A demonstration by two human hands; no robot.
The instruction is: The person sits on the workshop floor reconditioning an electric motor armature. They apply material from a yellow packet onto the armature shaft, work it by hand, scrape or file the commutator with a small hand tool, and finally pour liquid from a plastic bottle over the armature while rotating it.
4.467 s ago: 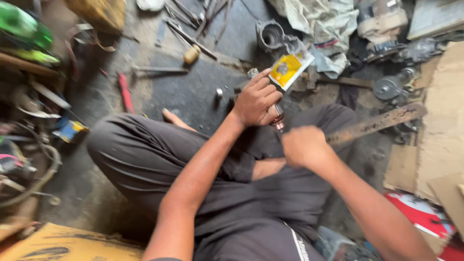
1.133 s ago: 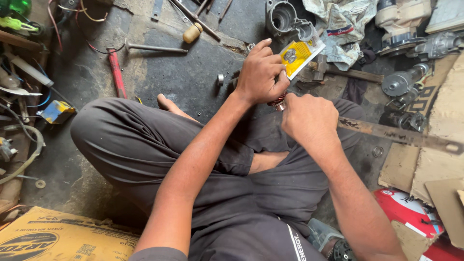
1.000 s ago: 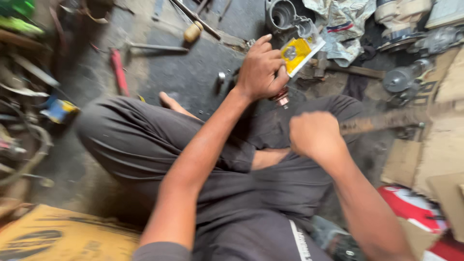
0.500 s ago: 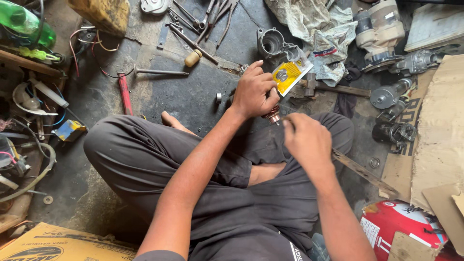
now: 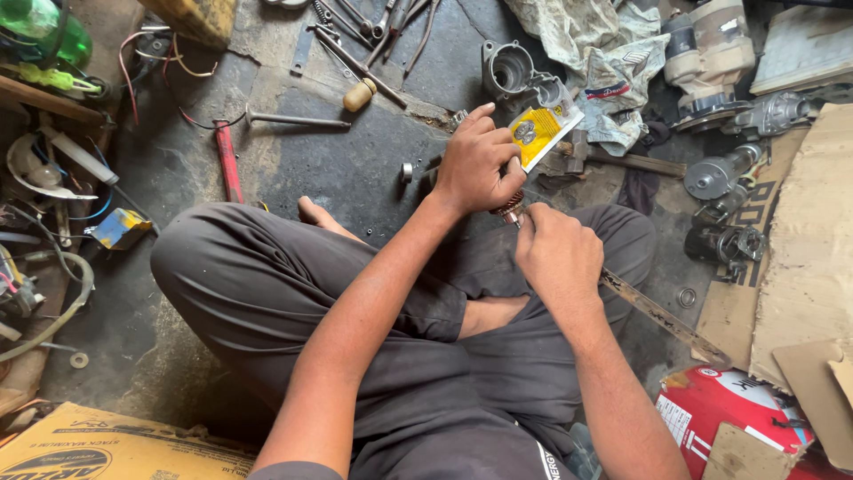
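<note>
I sit cross-legged on a dark, oily floor. My left hand (image 5: 475,164) is closed around a small round metal part with copper-coloured windings (image 5: 508,207), held above my knees. My right hand (image 5: 555,253) grips one end of a long, thin, rusty metal blade (image 5: 666,316) that slants down to the right over my leg. The hand's fingertips touch the wound part. A yellow packet (image 5: 538,133) shows just beyond my left fingers; whether it is held I cannot tell.
Screwdrivers and wrenches (image 5: 360,62) lie at the top. A grey metal housing (image 5: 506,69), rags (image 5: 586,44) and motor parts (image 5: 720,178) sit beyond my hands. A red tool (image 5: 227,160) lies left, cardboard (image 5: 800,240) right, a red box (image 5: 737,418) lower right.
My right hand has drawn the blade back and forth beside the part and now sits close against my left hand. The blade points lower to the right than before.
</note>
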